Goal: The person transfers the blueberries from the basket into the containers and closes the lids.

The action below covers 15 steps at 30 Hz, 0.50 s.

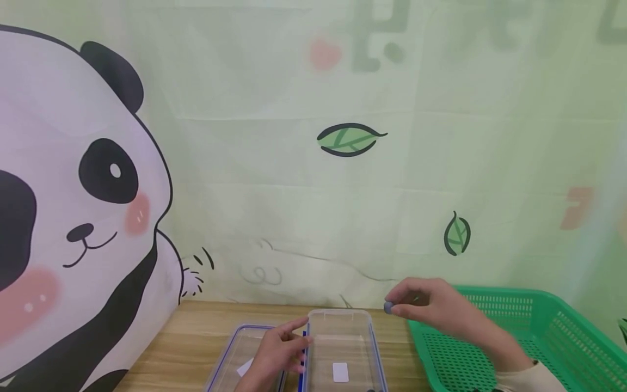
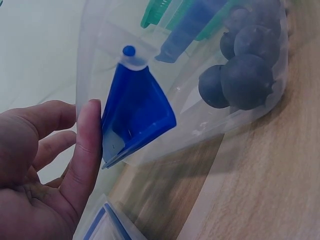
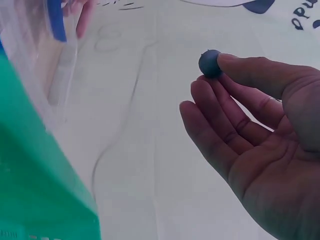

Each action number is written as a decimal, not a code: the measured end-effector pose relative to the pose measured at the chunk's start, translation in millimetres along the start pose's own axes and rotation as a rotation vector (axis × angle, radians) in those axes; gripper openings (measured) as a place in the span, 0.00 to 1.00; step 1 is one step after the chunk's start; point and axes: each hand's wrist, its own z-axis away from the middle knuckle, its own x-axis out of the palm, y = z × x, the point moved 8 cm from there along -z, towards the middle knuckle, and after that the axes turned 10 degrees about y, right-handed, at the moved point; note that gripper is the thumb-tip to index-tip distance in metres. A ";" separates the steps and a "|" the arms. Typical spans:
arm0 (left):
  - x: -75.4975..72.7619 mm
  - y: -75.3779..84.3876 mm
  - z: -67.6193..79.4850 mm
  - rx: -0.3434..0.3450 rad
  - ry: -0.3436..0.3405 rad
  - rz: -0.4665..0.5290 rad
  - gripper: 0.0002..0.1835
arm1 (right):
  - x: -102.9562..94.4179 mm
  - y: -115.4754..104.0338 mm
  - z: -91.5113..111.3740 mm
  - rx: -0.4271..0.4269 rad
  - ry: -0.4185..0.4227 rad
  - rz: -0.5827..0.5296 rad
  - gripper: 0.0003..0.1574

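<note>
My right hand [image 1: 436,305] pinches a round blueberry [image 3: 210,63] between thumb and fingertips. It is raised above the table, between a clear box and a green basket. The clear plastic box [image 1: 338,348] stands uncovered, with a white label inside on its bottom. Several blueberries [image 2: 247,75] sit together at one end of it. My left hand [image 1: 279,351] rests against the box's left side, its index finger extended toward the far corner. In the left wrist view the thumb lies beside a blue latch [image 2: 137,107] that hangs loose from the box.
The green perforated basket [image 1: 514,294] stands at the right. Left of the box lies a clear lid or second container with a blue edge [image 1: 230,345], partly behind my left hand. A printed panda cloth [image 1: 245,163] hangs behind the wooden table [image 1: 171,348].
</note>
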 end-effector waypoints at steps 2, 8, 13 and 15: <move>-0.2 0.5 0.5 0.003 -0.003 0.004 0.32 | 6.5 -2.4 2.5 -0.007 0.003 -0.020 0.07; 0.2 2.9 1.9 0.017 -0.017 0.020 0.32 | 29.9 -5.6 9.6 -0.004 -0.024 -0.107 0.08; 0.0 3.3 2.0 0.030 -0.019 0.027 0.32 | 48.0 -7.3 11.1 -0.008 -0.042 -0.165 0.08; -0.1 2.7 1.5 0.031 -0.018 0.027 0.32 | 54.9 -7.3 10.4 -0.013 -0.046 -0.178 0.07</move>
